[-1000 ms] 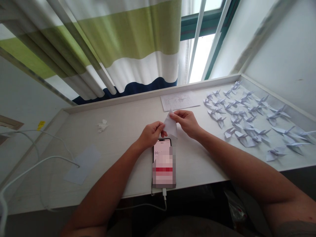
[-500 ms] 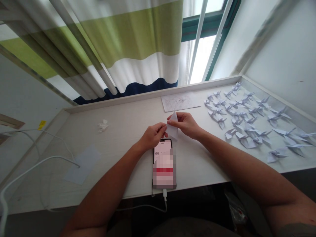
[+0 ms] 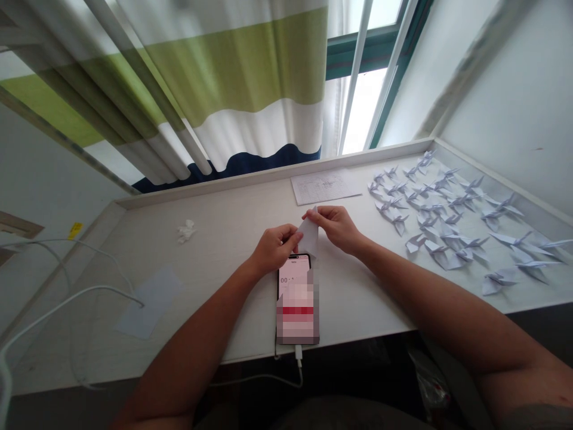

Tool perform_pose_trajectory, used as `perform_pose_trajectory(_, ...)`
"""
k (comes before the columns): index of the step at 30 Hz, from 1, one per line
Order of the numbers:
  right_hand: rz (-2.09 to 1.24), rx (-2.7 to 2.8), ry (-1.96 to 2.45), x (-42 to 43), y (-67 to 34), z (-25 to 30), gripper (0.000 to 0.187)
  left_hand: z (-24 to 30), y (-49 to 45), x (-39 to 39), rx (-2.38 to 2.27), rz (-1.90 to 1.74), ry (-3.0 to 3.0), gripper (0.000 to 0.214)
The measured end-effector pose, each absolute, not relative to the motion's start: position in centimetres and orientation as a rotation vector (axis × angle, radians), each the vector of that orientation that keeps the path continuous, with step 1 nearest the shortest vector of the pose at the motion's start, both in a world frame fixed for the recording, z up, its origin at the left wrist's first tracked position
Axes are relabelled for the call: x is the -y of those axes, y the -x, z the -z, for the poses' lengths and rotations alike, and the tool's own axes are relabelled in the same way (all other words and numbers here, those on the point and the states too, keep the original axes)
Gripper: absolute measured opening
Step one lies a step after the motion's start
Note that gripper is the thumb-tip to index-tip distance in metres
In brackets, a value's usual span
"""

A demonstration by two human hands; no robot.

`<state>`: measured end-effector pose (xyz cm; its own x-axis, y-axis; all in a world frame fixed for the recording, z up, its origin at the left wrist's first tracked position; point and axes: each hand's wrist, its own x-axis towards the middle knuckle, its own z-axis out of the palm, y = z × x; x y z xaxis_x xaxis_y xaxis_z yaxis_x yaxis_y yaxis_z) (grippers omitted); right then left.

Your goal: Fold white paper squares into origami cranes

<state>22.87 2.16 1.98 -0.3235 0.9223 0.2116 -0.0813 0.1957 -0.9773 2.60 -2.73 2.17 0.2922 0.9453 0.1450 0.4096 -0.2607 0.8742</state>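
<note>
A small folded sheet of white paper (image 3: pixel 308 237) is held up between both hands, just beyond the top end of a phone (image 3: pixel 294 298). My left hand (image 3: pixel 276 245) pinches its left edge between thumb and fingers. With thumb and fingertips, my right hand (image 3: pixel 336 227) grips the paper near its upper point. The phone lies on the table with a pinkish timer screen, partly blurred out. Several white paper cranes (image 3: pixel 441 206) cover the right side of the table.
A printed sheet (image 3: pixel 326 186) lies at the back of the white table (image 3: pixel 215 239). Crumpled tissue (image 3: pixel 185 231) and a plain paper sheet (image 3: pixel 150 301) are on the left. White cables (image 3: pixel 67 304) cross the left side, and a charging plug (image 3: pixel 299 352) enters the phone. A curtain (image 3: pixel 242 65) hangs behind.
My right fingers have shifted up toward the paper's tip, and my left thumb now lies over its left edge. The paper tilts slightly differently. The whole view has shifted a little.
</note>
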Motion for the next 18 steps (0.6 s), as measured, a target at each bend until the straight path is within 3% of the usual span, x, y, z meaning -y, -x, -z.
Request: perform_pose_trajectory(18, -1.257, 1.261, 0.818, -3.7, -23.6, -1.9, 0.055, -2.5, -2.8, 3.0, -1.206, -0.945, -1.728, 0.031)
